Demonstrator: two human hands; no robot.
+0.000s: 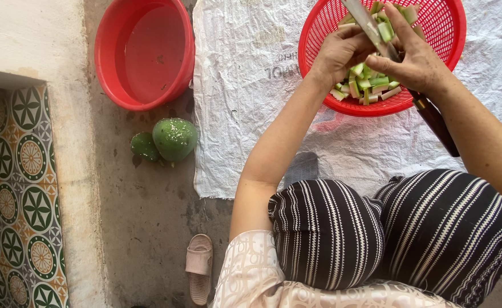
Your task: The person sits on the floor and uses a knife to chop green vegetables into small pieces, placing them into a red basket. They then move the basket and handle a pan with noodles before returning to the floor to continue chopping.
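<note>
On the concrete floor at the left a red basin [144, 52] holds water, with two green papayas [167, 140] lying just below it. Over the red basket [450, 40] on the white sack [245, 85], the left hand [342, 52] is closed around a green piece [385, 29] while the right hand [416, 60] grips a knife [364, 20] laid against it. She seems midway through slicing, chunks [365, 85] dropping inside, and the next cut needs fingers kept clear of the blade.
</note>
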